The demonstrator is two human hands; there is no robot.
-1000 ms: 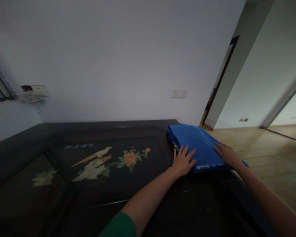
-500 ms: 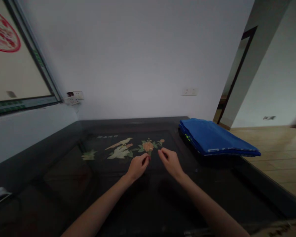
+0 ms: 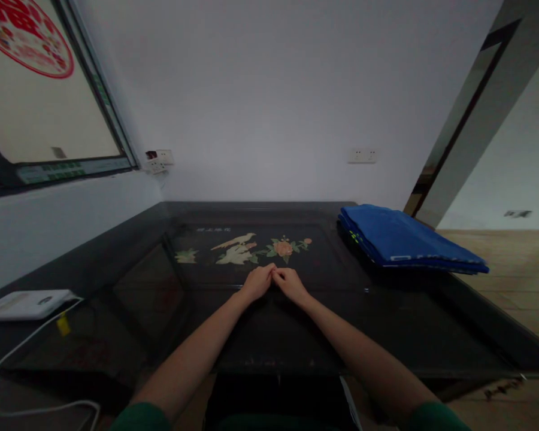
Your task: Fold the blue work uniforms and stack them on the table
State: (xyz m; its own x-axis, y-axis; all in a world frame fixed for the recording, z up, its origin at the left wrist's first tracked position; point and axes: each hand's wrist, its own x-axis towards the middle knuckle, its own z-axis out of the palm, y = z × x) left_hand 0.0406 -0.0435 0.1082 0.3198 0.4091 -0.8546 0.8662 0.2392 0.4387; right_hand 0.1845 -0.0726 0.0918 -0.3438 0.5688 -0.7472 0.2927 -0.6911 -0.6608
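My left hand (image 3: 257, 282) and my right hand (image 3: 291, 284) meet above the middle of a dark glossy table (image 3: 269, 347). Both have their fingers curled into a pinch, and the fingertips touch. Anything between them is too small or too hidden to make out. Just beyond the hands, the tabletop carries a picture of a bird (image 3: 236, 241) and a peach-coloured flower (image 3: 282, 248) with green leaves.
A folded blue cloth stack (image 3: 408, 239) lies at the table's right edge. On the left are a white flat device (image 3: 29, 304), a white cable (image 3: 31, 336) and a yellow tag (image 3: 63, 324). Wall sockets (image 3: 362, 156) sit behind the table.
My two hands were apart and have come together at the fingertips. The view has shifted left and down, bringing the white device, its cable and green sleeves into sight.
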